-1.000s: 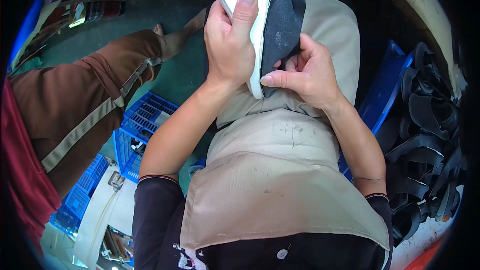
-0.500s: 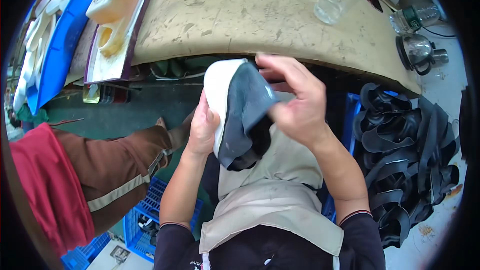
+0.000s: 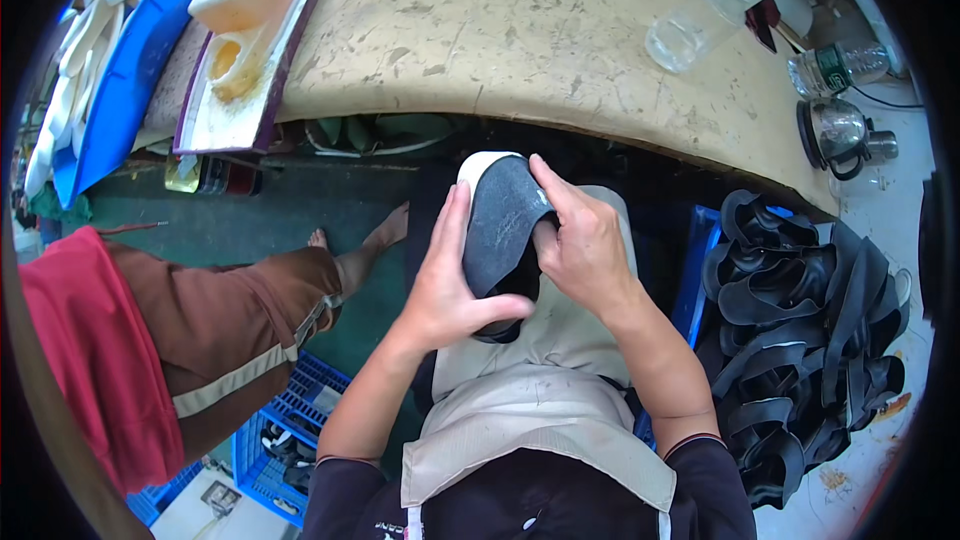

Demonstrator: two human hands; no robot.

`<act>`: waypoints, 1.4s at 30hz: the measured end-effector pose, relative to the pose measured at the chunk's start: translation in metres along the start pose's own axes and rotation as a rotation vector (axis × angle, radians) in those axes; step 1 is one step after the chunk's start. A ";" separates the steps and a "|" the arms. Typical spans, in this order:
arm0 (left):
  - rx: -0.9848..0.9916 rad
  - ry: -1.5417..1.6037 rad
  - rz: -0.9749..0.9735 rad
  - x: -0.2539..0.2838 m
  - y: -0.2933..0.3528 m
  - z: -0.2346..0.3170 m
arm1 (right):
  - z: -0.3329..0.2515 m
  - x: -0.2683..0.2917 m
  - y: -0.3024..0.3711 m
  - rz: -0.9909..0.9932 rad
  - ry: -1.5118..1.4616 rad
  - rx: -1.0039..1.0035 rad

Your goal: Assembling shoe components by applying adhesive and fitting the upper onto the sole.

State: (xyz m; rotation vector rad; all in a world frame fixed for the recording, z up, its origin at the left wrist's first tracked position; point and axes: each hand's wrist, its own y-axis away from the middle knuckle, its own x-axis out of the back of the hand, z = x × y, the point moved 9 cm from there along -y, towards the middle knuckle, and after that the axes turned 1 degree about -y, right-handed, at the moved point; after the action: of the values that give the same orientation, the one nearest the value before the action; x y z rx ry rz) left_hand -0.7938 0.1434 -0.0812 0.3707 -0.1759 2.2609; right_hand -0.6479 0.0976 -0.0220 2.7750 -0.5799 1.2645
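Note:
Over my lap I hold a half-made shoe (image 3: 497,215) with a dark grey upper and a white sole, whose white rim shows at the top. My left hand (image 3: 445,285) lies along its left side, fingers pointing up and the thumb reaching across the lower opening. On the right side, my right hand (image 3: 585,245) grips the upper, with some fingers over the outside and others curled at the opening's edge, where their tips are hidden. The shoe's underside faces away from view.
Ahead stands a covered workbench (image 3: 480,30) with a glue-stained tray (image 3: 215,128) and clear bottle (image 3: 690,35). A blue bin (image 3: 130,70) of white soles is at far left. Dark shoe uppers (image 3: 790,330) pile up at right. Another person's leg (image 3: 230,290) extends from the left, beside blue crates (image 3: 300,400).
The shoe has turned so its upper faces me and the white sole shows less. My left hand has shifted onto its side; my right hand has closed on the upper.

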 end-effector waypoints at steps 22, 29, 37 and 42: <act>0.341 0.858 0.339 0.064 -0.022 0.017 | 0.109 0.210 -0.167 0.478 -0.098 -0.085; 0.375 0.862 0.354 0.101 -0.001 0.007 | 0.051 0.187 -0.193 0.203 0.109 0.069; 0.346 0.575 0.363 0.127 0.015 -0.002 | -0.031 0.169 -0.153 -0.003 0.178 0.128; 0.312 0.382 0.339 0.109 0.016 -0.017 | -0.065 0.137 -0.097 -0.206 0.376 0.356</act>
State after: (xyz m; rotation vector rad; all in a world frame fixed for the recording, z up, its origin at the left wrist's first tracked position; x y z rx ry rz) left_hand -0.8770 0.2154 -0.0624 0.0627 0.3403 2.6508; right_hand -0.5784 0.1561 0.1335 2.6387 -0.0452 1.9267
